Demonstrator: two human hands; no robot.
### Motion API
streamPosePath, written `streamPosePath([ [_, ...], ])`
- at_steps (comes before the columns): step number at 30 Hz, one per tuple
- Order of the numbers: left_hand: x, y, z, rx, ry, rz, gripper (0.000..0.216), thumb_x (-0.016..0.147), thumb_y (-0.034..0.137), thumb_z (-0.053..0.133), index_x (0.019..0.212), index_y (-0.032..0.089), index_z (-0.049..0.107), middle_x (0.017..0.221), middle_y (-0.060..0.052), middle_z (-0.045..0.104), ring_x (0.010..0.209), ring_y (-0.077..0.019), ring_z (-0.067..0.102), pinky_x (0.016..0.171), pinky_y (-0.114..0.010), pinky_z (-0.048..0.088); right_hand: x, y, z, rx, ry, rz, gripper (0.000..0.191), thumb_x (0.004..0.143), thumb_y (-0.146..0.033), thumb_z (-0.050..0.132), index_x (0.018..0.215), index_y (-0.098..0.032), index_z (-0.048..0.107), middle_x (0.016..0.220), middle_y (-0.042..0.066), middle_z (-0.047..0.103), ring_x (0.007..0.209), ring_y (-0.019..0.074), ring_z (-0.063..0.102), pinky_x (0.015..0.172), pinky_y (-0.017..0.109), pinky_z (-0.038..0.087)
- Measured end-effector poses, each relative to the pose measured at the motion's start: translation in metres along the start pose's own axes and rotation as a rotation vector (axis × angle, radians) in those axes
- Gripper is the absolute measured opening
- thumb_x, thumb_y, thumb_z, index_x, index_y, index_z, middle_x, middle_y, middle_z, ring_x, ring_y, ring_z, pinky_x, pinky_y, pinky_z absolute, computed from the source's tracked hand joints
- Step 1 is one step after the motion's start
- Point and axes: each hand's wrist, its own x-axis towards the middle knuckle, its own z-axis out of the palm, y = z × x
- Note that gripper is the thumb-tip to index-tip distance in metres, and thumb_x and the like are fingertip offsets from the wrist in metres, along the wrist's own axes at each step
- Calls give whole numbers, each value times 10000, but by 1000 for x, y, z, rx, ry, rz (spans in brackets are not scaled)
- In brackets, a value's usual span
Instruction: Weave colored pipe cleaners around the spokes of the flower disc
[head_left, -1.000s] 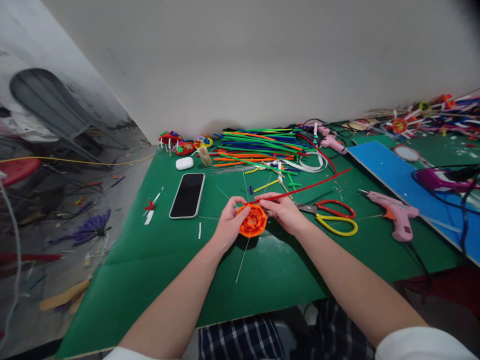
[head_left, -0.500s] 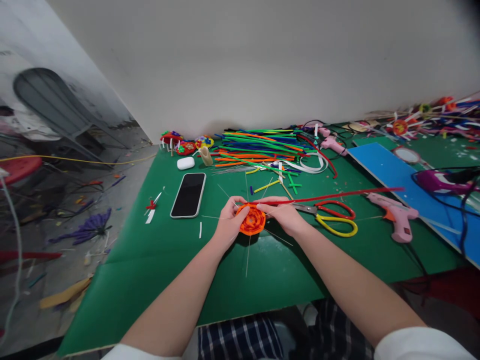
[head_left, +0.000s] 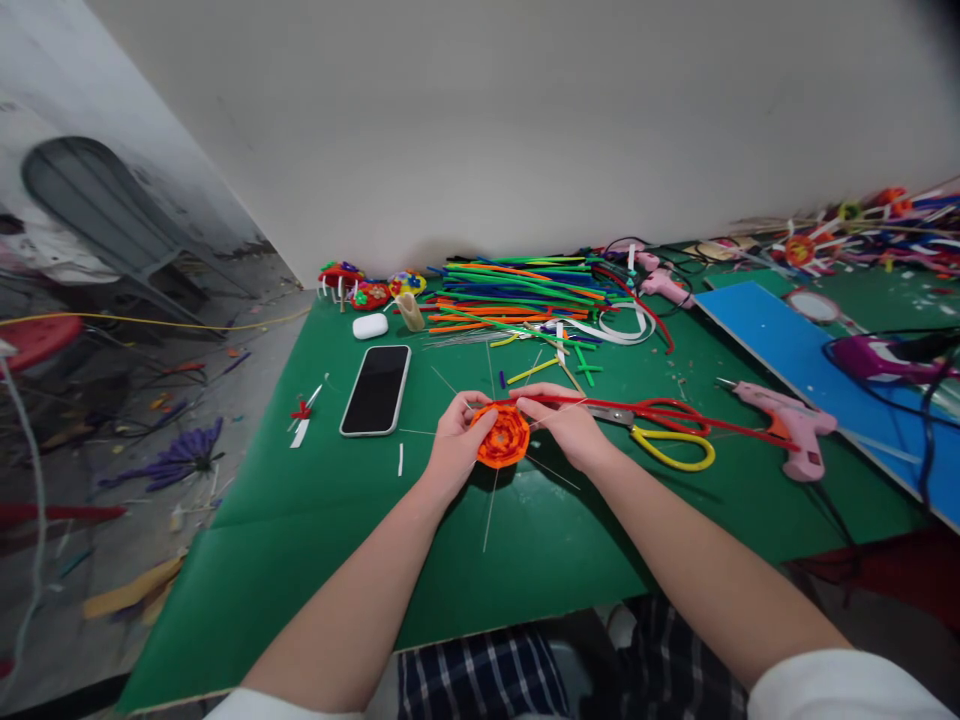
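Note:
My left hand [head_left: 454, 440] is closed on the left edge of an orange woven disc [head_left: 503, 437], its thumb lying across the front. Thin wire spokes [head_left: 491, 512] stick out from the disc on several sides. At the disc's upper right, my right hand [head_left: 568, 425] pinches a long red pipe cleaner [head_left: 735, 428], whose free length runs to the right over the scissors. Those scissors [head_left: 675, 462], with one red and one yellow handle loop, lie just beside my right hand. Where the red strand meets the disc is partly covered by my fingers.
A phone [head_left: 376, 391] and a white earbud case [head_left: 370, 326] lie to the left. Bundled coloured pipe cleaners [head_left: 517, 290] are at the back. A pink glue gun [head_left: 787, 415] sits at right, near a blue board [head_left: 772, 335]. Small finished pieces [head_left: 371, 293] stand by the wall.
The red pipe cleaner's free end has swung down towards me, from above the glue gun's nozzle to its handle. Both hands keep their hold with little shift.

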Motion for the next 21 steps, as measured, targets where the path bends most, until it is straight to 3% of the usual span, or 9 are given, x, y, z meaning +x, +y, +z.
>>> streamPosePath([
  [10,2,-4,-5,-25,-33,-26,286,651,284,580,890,180,463,635,22,551,572,-94,548,552,-208,440,2,5,-2,162,-77,61,210,642,-314,578,793,-180,632,807,43,614,738,138,554,603,257,465],
  [21,2,-3,-4,-37,-23,-63,295,628,300,594,851,176,447,617,25,546,550,-99,550,520,-208,439,2,5,1,243,-67,119,225,604,-300,618,780,-162,642,818,57,634,733,146,571,666,297,460],
])
